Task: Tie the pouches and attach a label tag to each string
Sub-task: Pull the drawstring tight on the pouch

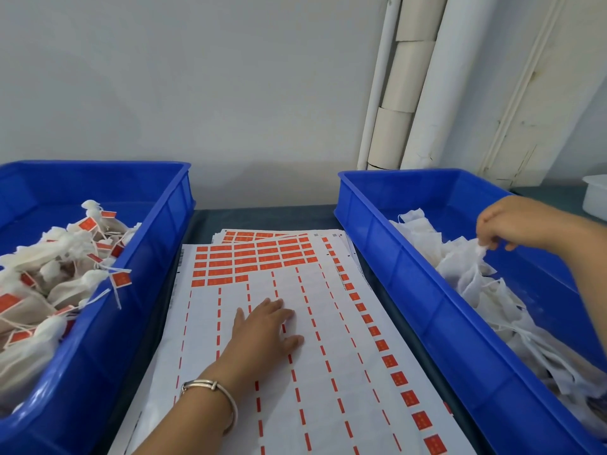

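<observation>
A white sheet of red label stickers (pixel 249 257) lies in the middle of the table, with most of its lower rows peeled off. My left hand (pixel 262 326) rests flat on the sheet, fingers spread, holding nothing. The blue tray on the right (pixel 410 280) holds a pile of untied white pouches (pixel 476 280). My right hand (pixel 505 224) reaches into it and pinches the top of a white pouch (pixel 481 249). The blue tray on the left (pixel 144 257) holds tied pouches with red tags on their strings (pixel 65 267).
More label sheets (pixel 348 277) lie under the top one. White pipes (pixel 423 87) stand against the wall behind the right tray. A white container (pixel 596 198) sits at the far right edge. A silver bangle (pixel 216 389) is on my left wrist.
</observation>
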### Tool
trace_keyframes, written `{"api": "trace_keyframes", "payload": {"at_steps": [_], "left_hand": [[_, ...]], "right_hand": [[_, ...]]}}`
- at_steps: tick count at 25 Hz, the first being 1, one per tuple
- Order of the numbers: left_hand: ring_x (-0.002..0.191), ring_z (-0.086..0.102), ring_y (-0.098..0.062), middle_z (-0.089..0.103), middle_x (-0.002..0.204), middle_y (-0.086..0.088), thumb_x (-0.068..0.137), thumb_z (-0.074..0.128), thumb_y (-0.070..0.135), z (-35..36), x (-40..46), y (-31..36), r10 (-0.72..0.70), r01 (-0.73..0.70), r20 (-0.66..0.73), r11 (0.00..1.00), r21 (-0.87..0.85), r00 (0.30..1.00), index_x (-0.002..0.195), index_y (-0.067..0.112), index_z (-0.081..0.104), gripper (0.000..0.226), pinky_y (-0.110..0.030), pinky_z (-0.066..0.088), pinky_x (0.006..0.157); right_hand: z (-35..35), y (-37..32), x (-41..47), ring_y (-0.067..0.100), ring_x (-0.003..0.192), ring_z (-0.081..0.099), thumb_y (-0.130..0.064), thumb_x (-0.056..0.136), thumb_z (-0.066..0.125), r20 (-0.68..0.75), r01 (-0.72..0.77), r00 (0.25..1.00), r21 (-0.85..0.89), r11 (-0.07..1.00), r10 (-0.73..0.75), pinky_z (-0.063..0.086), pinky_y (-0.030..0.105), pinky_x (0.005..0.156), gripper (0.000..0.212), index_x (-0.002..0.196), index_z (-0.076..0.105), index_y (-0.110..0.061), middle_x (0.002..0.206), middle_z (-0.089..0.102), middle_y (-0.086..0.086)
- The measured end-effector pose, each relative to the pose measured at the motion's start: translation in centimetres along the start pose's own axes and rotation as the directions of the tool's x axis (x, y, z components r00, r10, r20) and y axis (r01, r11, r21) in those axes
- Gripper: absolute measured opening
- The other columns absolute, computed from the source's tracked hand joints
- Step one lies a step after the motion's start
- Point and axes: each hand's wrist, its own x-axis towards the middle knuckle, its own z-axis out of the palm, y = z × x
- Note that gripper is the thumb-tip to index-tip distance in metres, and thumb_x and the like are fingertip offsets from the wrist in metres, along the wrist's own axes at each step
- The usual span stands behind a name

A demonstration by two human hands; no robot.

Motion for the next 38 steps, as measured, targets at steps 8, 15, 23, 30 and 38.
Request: {"api": "trace_keyframes", "payload": {"at_steps": [8, 15, 23, 30, 38], "left_hand": [[0.143, 0.014, -0.011, 0.024, 0.153, 0.016, 0.089, 0.043, 0.059, 0.7, -0.6, 0.1, -0.012, 0.010, -0.101, 1.000, -0.020, 0.995, 0.136, 0.038, 0.040, 0.052, -0.047, -0.004, 0.114], [0.134, 0.034, -0.011, 0.041, 0.143, 0.015, 0.091, 0.049, 0.048, 0.0, -0.7, 0.3, -0.052, 0.022, -0.151, 0.982, -0.190, 0.987, 0.129, 0.037, 0.049, 0.040, -0.043, 0.011, 0.115], [0.090, 0.068, -0.012, 0.072, 0.096, 0.013, 0.097, 0.036, 0.045, -4.4, -1.1, -1.3, -0.403, 0.050, 0.021, 0.062, -0.997, 0.915, 0.099, 0.033, 0.062, 0.028, -0.025, 0.052, 0.071], [0.084, 0.063, 0.004, 0.065, 0.086, 0.032, 0.079, 0.057, 0.052, -5.4, -1.5, -1.0, -0.314, -0.013, -0.152, 0.403, -0.915, 0.937, 0.083, 0.054, 0.064, 0.008, -0.010, 0.048, 0.059], [0.078, 0.058, 0.006, 0.057, 0.077, 0.036, 0.085, 0.062, 0.032, -3.7, -0.9, -1.5, -0.279, 0.000, -0.272, 0.698, -0.716, 0.921, 0.099, 0.034, 0.070, 0.016, -0.004, 0.041, 0.058]], "right_hand": [[-0.4, -2.7, -0.9, 0.012, 0.065, 0.053, -0.011, 0.086, 0.063, -0.366, 0.213, 0.922, 0.205, 0.955, -0.127, 0.036, 0.025, 0.057, 0.017, 0.070, 0.062, -0.015, 0.072, 0.060, 0.000], [1.3, -10.2, -2.0, 0.004, 0.051, 0.049, -0.009, 0.083, 0.054, -0.518, 0.539, 0.795, 0.364, 0.760, -0.316, 0.042, 0.015, 0.055, 0.019, 0.067, 0.055, -0.020, 0.059, 0.058, -0.007], [14.1, -16.5, -2.9, 0.008, 0.067, 0.054, -0.015, 0.091, 0.052, -0.270, 0.475, 0.864, 0.717, 0.510, -0.426, 0.053, 0.031, 0.069, 0.024, 0.070, 0.053, -0.027, 0.061, 0.055, -0.016], [19.4, -15.8, -1.9, 0.007, 0.081, 0.056, -0.020, 0.093, 0.050, -0.141, 0.347, 0.927, 0.677, 0.649, -0.348, 0.042, 0.017, 0.061, 0.019, 0.075, 0.052, -0.027, 0.081, 0.057, -0.012], [22.9, -14.3, -1.3, 0.009, 0.092, 0.054, -0.033, 0.096, 0.047, -0.034, 0.117, 0.988, 0.787, 0.606, -0.148, 0.047, 0.021, 0.067, 0.009, 0.089, 0.053, -0.030, 0.097, 0.053, -0.021]]}}
